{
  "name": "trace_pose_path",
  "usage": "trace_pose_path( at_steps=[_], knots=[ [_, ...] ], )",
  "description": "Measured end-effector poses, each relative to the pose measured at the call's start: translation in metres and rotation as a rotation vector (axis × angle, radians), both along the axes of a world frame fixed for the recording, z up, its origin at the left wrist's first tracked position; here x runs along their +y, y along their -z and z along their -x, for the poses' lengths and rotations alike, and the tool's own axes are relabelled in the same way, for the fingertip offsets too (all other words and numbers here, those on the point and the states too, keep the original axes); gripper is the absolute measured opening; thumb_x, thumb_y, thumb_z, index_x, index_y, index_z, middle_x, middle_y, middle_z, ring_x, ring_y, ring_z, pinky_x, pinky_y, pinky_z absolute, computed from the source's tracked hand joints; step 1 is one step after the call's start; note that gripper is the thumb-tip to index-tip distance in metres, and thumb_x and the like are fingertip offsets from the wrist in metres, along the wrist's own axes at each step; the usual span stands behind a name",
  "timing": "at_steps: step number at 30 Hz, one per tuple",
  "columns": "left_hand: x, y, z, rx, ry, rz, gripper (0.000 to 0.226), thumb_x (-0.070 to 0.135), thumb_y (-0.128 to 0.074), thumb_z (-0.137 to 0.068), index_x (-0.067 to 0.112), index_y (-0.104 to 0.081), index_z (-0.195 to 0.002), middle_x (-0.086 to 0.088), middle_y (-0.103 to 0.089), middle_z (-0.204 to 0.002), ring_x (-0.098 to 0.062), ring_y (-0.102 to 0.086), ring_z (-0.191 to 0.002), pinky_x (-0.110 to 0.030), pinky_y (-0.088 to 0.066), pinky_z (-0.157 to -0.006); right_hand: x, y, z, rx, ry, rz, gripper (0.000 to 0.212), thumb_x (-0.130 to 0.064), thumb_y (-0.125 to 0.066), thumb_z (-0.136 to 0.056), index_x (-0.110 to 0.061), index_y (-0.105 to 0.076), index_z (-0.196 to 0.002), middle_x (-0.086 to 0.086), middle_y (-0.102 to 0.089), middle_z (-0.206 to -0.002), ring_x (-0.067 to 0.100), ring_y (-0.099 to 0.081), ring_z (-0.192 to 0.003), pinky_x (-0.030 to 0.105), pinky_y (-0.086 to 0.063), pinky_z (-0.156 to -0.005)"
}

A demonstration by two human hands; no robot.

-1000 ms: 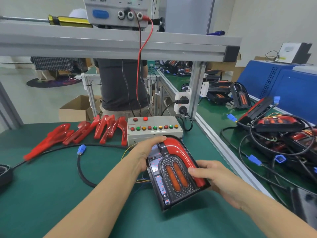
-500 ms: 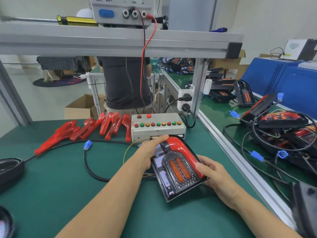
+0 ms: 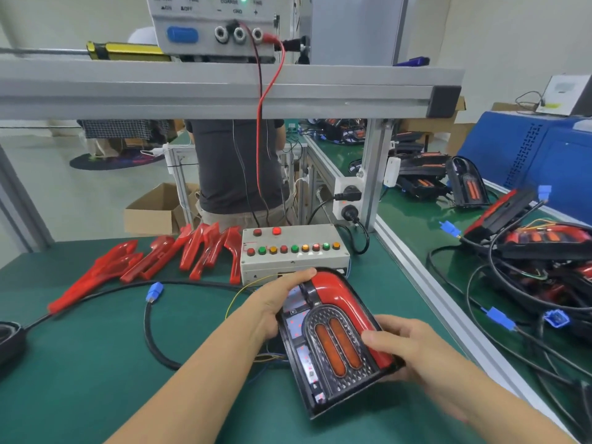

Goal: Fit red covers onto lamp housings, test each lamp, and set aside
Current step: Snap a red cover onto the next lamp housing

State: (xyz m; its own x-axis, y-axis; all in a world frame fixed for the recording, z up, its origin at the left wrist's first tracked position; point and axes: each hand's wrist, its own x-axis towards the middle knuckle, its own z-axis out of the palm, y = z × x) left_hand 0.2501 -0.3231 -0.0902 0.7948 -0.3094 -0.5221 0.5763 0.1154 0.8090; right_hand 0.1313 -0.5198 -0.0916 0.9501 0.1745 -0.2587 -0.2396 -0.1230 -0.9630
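- We see a green table (image 3: 80, 363) with a grey shelf beam (image 3: 224, 91) running across above it.
- On that beam sits a power supply (image 3: 211, 30), with a red wire (image 3: 261, 107) hanging down from it.
- Near the middle of the table, in front of the button box (image 3: 293, 254), lies the lamp housing (image 3: 333, 344), tilted, with a red cover (image 3: 346, 299) along its top and right edge.
- Our left hand (image 3: 275, 302) grips the housing's upper left side, thumb laid across the top by the cover.
- Our right hand (image 3: 407, 347) holds the lower right edge, fingers curled round it, thumb on the cover.
- Spare red covers (image 3: 153, 261) lie in a row left of the button box.
- A blue plug (image 3: 154, 290) on a black cable rests just in front of them.
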Motion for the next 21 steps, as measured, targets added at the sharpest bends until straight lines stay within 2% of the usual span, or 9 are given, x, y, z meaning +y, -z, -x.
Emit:
trace_pose_path(
  at_steps=[3,6,8,9,11,15,17,21],
  knots=[
    [0.000,-0.004,-0.007,-0.012,0.030,0.068,0.021,0.021,-0.075,-0.075,0.005,-0.076,-0.061,-0.016,-0.072,-0.071,-0.026,-0.068,-0.052,-0.031,-0.055,-0.046,-0.004,-0.008,-0.006,0.008,-0.015,0.018,0.039,-0.034,-0.069,-0.081,-0.021,-0.066,-0.117,0.001,-0.076,-0.102,0.019,-0.073,-0.092,0.022,-0.054,-0.070],
    [0.000,-0.006,-0.015,-0.066,0.026,0.085,0.017,0.018,-0.075,-0.075,0.007,-0.076,-0.063,-0.015,-0.073,-0.073,-0.025,-0.069,-0.054,-0.030,-0.054,-0.046,-0.005,-0.009,-0.007,-0.010,-0.024,-0.023,0.046,-0.037,-0.070,-0.076,-0.024,-0.065,-0.119,0.000,-0.075,-0.107,0.020,-0.072,-0.097,0.023,-0.055,-0.076],
    [-0.001,-0.008,-0.017,-0.099,0.031,0.076,0.013,0.021,-0.078,-0.070,0.010,-0.076,-0.063,-0.014,-0.073,-0.075,-0.025,-0.069,-0.055,-0.029,-0.054,-0.047,-0.006,-0.008,-0.008,-0.022,-0.016,-0.035,0.043,-0.034,-0.069,-0.079,-0.023,-0.065,-0.119,0.000,-0.074,-0.108,0.020,-0.072,-0.099,0.021,-0.056,-0.076],
    [-0.002,-0.010,-0.017,-0.107,0.036,0.066,0.014,0.023,-0.080,-0.064,0.010,-0.077,-0.066,-0.014,-0.074,-0.077,-0.025,-0.069,-0.057,-0.029,-0.055,-0.049,-0.006,-0.008,-0.009,-0.017,-0.006,-0.037,0.038,-0.031,-0.068,-0.082,-0.022,-0.066,-0.119,0.001,-0.075,-0.107,0.020,-0.072,-0.097,0.021,-0.056,-0.074],
    [-0.004,-0.011,-0.016,-0.110,0.040,0.047,0.032,0.027,-0.081,-0.056,0.009,-0.074,-0.081,-0.015,-0.074,-0.082,-0.026,-0.070,-0.060,-0.031,-0.056,-0.052,-0.006,-0.009,-0.011,0.002,0.011,-0.037,0.029,-0.026,-0.064,-0.089,-0.019,-0.068,-0.116,0.003,-0.075,-0.104,0.020,-0.073,-0.094,0.019,-0.055,-0.070],
    [-0.006,-0.014,-0.016,-0.071,0.030,0.028,0.031,0.027,-0.079,-0.067,0.008,-0.068,-0.089,-0.014,-0.074,-0.079,-0.025,-0.070,-0.059,-0.030,-0.056,-0.051,-0.003,-0.016,-0.014,0.035,0.043,-0.013,0.025,-0.024,-0.061,-0.092,-0.015,-0.068,-0.114,0.005,-0.076,-0.099,0.018,-0.074,-0.086,0.018,-0.054,-0.063],
    [-0.005,-0.013,-0.016,-0.057,0.025,0.025,0.029,0.030,-0.078,-0.069,0.009,-0.069,-0.086,-0.013,-0.074,-0.077,-0.025,-0.070,-0.058,-0.031,-0.056,-0.052,0.000,-0.019,-0.016,0.045,0.050,0.010,0.024,-0.026,-0.061,-0.093,-0.014,-0.067,-0.113,0.005,-0.077,-0.098,0.016,-0.074,-0.083,0.018,-0.053,-0.061],
    [-0.003,-0.015,-0.014,-0.055,0.029,0.062,0.028,0.031,-0.080,-0.059,0.008,-0.072,-0.072,-0.015,-0.073,-0.078,-0.026,-0.070,-0.059,-0.033,-0.057,-0.051,0.003,-0.022,-0.016,0.030,0.070,0.027,0.022,-0.026,-0.059,-0.095,-0.015,-0.068,-0.111,0.004,-0.077,-0.095,0.013,-0.072,-0.077,0.016,-0.051,-0.058]
  ],
)
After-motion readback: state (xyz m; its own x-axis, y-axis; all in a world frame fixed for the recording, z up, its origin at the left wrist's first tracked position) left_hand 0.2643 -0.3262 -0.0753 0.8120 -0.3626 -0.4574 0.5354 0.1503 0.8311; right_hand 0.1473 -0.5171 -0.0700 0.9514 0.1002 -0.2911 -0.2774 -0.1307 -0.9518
